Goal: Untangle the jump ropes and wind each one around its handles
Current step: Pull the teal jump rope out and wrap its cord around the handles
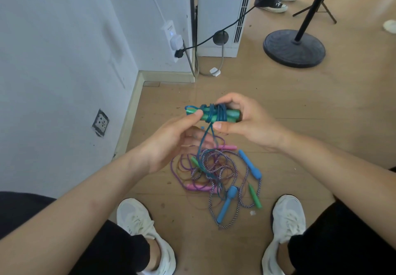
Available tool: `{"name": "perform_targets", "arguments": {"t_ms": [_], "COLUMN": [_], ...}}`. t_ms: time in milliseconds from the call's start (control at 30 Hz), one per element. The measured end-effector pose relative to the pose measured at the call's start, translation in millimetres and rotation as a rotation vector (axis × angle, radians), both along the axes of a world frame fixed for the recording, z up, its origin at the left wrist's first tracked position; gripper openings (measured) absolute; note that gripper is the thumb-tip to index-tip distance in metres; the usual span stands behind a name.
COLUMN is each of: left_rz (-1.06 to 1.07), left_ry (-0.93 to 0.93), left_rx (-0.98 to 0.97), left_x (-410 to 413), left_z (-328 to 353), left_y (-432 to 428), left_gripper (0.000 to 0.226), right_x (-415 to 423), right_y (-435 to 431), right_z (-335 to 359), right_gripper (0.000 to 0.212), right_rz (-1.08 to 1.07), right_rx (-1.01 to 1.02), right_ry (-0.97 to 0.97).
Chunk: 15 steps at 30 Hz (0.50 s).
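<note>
The left hand [171, 144] pinches the left end of the teal handles [211, 115], its fingers [192, 118] clenched on them; the right hand [246, 122] grips the right end. The teal rope [216, 113] is partly wound, its tail running down into the pile [218, 174] still tangled on the floor [278, 103] nearer the person.

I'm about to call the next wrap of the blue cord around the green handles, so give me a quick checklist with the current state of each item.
1. Green handles held together: ok, right hand grips one end, left hand the other.
2. Wraps of blue cord sitting on the handles: ok, several turns bunched near the middle.
3. Loose tail free of the pile on the floor: not ok, it drops straight into the tangle.
4. Blue handles and pink handles clear of that tail: cannot tell, cords overlap.
5. Cord end secured: not ok, winding unfinished.
</note>
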<state>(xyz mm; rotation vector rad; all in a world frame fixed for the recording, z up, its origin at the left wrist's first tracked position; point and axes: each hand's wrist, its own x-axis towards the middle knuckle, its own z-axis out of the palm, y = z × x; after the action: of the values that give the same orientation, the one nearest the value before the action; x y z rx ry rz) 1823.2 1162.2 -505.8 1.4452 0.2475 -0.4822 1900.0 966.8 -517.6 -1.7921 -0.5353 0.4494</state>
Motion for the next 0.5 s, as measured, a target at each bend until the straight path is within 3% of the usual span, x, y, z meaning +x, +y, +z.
{"name": "perform_targets", "arguments": {"t_ms": [167,400,500], "left_rz": [-0.087,-0.031,-0.12], "left_ry": [0.0,-0.039,-0.107], "left_rx": [-0.043,0.25,0.344], "left_x": [-4.7,-8.0,-10.4], "left_z": [0.5,-5.6,-4.6], "left_y": [0.5,-3.0,-0.5], "left_gripper": [0.05,0.022,0.015], "right_x": [1.3,10.2,17.9], "right_y": [-2.6,-5.5,-9.7], "right_z": [1.6,-3.5,-4.0], "right_gripper": [0.052,0.05,0.053], "right_rz": [-0.019,-0.204,-0.269], "right_rx": [-0.035,-0.087,-0.165], "right_ry": [-0.084,-0.218,-0.254]}}
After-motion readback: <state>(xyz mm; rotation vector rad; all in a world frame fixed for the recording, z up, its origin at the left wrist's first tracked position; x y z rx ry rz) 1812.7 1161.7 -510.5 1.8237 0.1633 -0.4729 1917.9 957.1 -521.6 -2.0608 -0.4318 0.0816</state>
